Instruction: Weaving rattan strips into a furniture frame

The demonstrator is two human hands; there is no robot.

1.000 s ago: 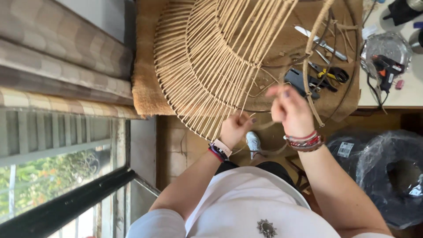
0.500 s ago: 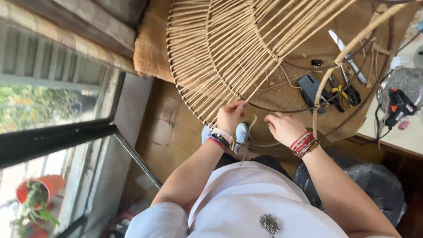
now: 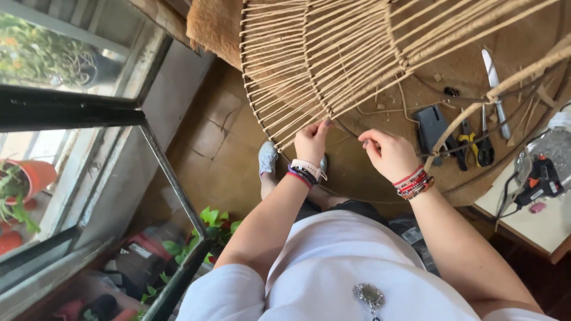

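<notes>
Now lower than a moment earlier, our left hand (image 3: 311,141) pinched a cord on the woven frame (image 3: 333,56) at upper centre, while our right hand (image 3: 389,153), fingers curled, gripped cord beside it.

I read this as a home craft workshop: pliers (image 3: 470,141), a glue gun (image 3: 538,178) on the white worktop (image 3: 535,223), a twine-wrapped round wire frame (image 3: 333,53), window plants (image 3: 208,229).
</notes>
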